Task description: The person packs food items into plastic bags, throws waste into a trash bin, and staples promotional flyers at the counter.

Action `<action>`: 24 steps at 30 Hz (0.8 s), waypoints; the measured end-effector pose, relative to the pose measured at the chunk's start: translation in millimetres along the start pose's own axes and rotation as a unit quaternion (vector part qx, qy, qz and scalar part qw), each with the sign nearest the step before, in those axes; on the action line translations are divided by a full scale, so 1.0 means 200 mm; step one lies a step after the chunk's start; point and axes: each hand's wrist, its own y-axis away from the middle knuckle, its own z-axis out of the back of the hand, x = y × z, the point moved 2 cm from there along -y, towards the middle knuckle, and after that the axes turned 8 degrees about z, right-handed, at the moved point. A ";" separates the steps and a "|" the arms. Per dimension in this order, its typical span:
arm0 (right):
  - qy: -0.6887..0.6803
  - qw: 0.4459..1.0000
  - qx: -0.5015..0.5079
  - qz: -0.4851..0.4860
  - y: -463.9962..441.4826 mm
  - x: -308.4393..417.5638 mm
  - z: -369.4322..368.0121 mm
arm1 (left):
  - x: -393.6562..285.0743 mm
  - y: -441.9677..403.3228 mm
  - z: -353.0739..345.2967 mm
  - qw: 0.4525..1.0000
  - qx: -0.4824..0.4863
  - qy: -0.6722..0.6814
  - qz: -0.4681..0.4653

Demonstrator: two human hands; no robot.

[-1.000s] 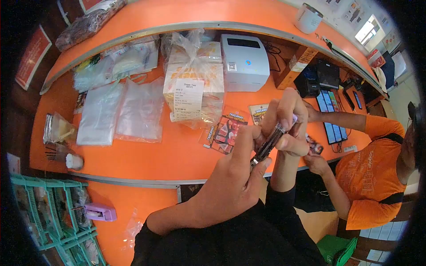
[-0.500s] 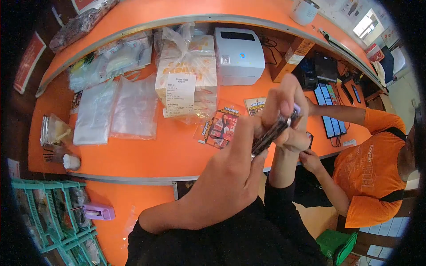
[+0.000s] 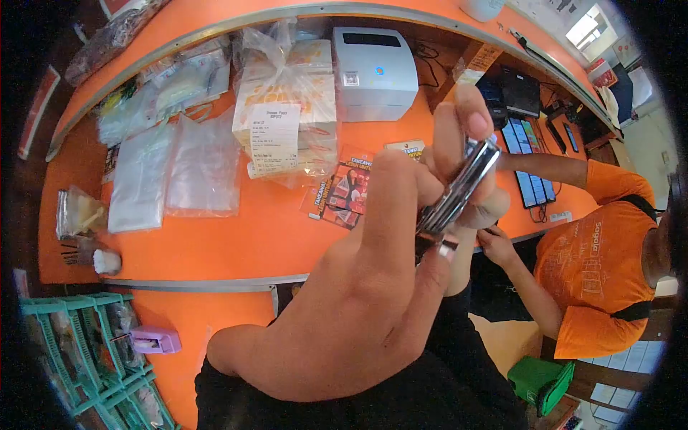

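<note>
A small dark object with shiny metal edges (image 3: 466, 188), perhaps a stapler, is tilted between my two hands above the counter. My left hand (image 3: 358, 301) is closed round its lower end, with the thumb and forefinger on either side. Fingers of my right hand (image 3: 476, 158) are wrapped round the upper end, partly behind it. Beyond my hands, red takeaway leaflets (image 3: 351, 188) lie on the orange counter. A tied clear bag of boxes (image 3: 315, 89) with a printed receipt (image 3: 274, 138) on its front stands further back.
Clear plastic bags (image 3: 143, 179) lie at the left, near a white-topped container (image 3: 107, 261). A white printer (image 3: 375, 74) stands behind. Below left are green racks (image 3: 93, 351) and a purple tape dispenser (image 3: 156, 340). A co-worker in an orange shirt (image 3: 598, 251) is at the right, near tablets (image 3: 529, 161).
The view has shifted, so the counter items sit further left and higher. Both my hands keep hold of the object, which looks nearer and shows more of its shiny side.
</note>
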 end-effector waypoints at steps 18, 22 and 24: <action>-0.317 0.947 0.041 0.009 0.03 -0.07 -0.02 | 0.06 -0.05 -0.05 0.981 -0.067 0.022 -0.178; -0.278 0.959 -0.048 0.026 0.04 -0.07 -0.02 | 0.06 -0.04 -0.04 0.982 -0.055 -0.041 -0.177; -0.311 0.949 -0.039 0.035 0.05 -0.10 -0.01 | 0.05 -0.04 -0.05 0.980 -0.054 -0.066 -0.181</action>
